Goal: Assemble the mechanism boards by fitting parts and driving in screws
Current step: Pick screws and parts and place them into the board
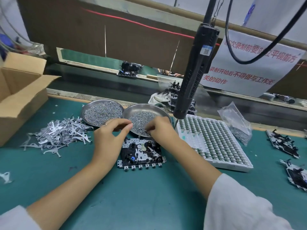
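**Hands meeting above a mechanism board beside two screw dishes**

Left hand (108,138) raised over the left edge of a black and silver mechanism board (141,153), thumb and forefinger pinched together near the rim of a dish; whatever sits between the fingertips too small to make out. Right hand (159,130) just opposite, fingers curled downward at the near rim of a round shiny metal dish (146,108) scattered with small silver screws; contents of that grip not discernible either. Fingertips of both hands close together, almost meeting, above the far edge of the board.

Mechanism board lying flat on a teal green tabletop (132,196), directly in front, with a row of small square tabs along its near edge. Second round metal dish (102,112), heaped with screws, touching the first on its left. Further left, a loose pile of thin grey metal lever parts (58,135), and beyond it an open brown cardboard box (20,97).

Black electric screwdriver (196,70) hanging on a cable, tip down, just right of the dishes. White compartment tray (214,140) filled with rows of small green-topped parts to the right of the board. Clear plastic bag (235,122) of screws behind the tray. Two more mechanism boards (282,145) at far right. White sleeves on both forearms.
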